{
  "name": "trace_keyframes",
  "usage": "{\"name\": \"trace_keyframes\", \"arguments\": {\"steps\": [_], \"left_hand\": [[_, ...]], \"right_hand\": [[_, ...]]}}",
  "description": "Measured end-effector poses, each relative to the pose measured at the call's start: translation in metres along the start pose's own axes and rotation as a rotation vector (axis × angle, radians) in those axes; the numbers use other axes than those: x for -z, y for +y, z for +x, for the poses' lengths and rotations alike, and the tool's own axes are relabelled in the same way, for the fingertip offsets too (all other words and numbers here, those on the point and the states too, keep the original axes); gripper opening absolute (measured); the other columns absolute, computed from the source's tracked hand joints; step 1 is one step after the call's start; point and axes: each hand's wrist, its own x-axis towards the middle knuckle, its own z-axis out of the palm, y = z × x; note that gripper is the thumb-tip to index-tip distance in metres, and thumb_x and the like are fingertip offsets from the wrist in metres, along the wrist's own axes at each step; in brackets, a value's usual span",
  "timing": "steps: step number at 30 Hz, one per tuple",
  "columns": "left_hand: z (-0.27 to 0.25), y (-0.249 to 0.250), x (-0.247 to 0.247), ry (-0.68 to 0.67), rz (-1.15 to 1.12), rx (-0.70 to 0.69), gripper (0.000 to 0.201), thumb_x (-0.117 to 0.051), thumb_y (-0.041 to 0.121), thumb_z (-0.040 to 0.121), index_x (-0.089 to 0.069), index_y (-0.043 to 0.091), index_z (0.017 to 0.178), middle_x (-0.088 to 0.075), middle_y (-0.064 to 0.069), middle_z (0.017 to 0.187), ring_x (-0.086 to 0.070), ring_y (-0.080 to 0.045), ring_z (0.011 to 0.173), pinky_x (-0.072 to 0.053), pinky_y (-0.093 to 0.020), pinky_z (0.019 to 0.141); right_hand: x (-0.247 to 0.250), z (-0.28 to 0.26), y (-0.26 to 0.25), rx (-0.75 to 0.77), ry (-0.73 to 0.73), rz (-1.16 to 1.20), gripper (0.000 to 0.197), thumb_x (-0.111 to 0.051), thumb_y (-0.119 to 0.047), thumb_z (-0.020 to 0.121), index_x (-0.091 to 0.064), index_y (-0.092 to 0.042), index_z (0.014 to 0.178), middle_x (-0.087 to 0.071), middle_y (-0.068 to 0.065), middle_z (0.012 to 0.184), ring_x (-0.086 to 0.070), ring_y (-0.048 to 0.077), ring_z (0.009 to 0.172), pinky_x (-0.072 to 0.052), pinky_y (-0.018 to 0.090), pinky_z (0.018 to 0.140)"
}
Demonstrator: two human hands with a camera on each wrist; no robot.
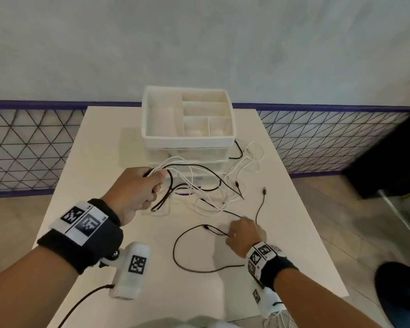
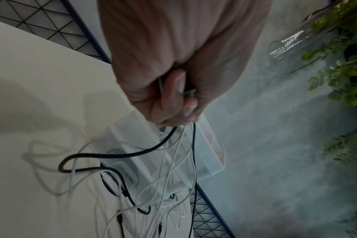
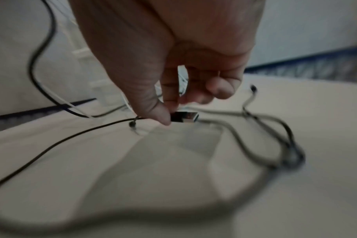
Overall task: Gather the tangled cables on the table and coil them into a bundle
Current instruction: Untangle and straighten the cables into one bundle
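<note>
The cables were light and limp, trailing on the table beyond our left hand, whose fist held several strands. Our right hand pinched a black cable's plug, the stiffest place to hold. We could read no brand; only coded squares on the wristbands.

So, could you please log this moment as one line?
left hand: grips cables | right hand: pinches plug | bundle: not coiled
</note>
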Motion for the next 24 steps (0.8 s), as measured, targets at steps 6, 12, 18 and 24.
{"name": "trace_keyframes", "arguments": {"steps": [6,12,18,24], "left_hand": [[-0.004,0.007,0.007,-0.006,0.077,-0.069,0.028,-0.058,0.022,0.098,-0.057,0.01,0.073,-0.053,-0.005,0.066,-0.037,-0.013,0.047,-0.027,-0.02,0.037],[-0.009,0.015,0.002,-0.065,0.146,-0.133,0.018,-0.058,0.024,0.098,-0.067,0.009,0.1,-0.076,-0.008,0.091,-0.059,-0.019,0.06,-0.046,-0.027,0.048],[-0.007,0.01,-0.009,-0.097,0.049,-0.095,0.021,-0.056,0.023,0.099,-0.066,0.005,0.103,-0.076,-0.014,0.096,-0.056,-0.015,0.049,-0.043,-0.03,0.05],[0.0,0.018,-0.004,0.11,0.044,-0.23,0.015,-0.055,0.025,0.097,-0.066,0.016,0.095,-0.077,-0.01,0.094,-0.059,-0.017,0.059,-0.049,-0.029,0.05]], "right_hand": [[0.064,-0.013,-0.034,0.388,0.289,0.417,0.009,-0.061,-0.018,0.084,-0.066,-0.026,0.087,-0.067,-0.003,0.065,-0.059,0.018,0.061,-0.045,0.023,0.065],[0.105,-0.03,-0.072,0.459,0.176,1.207,0.009,-0.073,-0.001,0.08,-0.069,-0.008,0.085,-0.075,0.013,0.076,-0.073,0.022,0.07,-0.058,0.03,0.075],[0.102,-0.032,-0.101,0.42,0.063,1.394,0.015,-0.068,0.001,0.089,-0.063,-0.006,0.102,-0.069,0.011,0.086,-0.071,0.032,0.057,-0.055,0.04,0.061],[0.112,-0.032,-0.1,0.501,0.002,0.913,0.007,-0.063,-0.006,0.091,-0.064,-0.011,0.096,-0.078,0.003,0.078,-0.058,0.001,0.046,-0.043,0.014,0.049]]}}
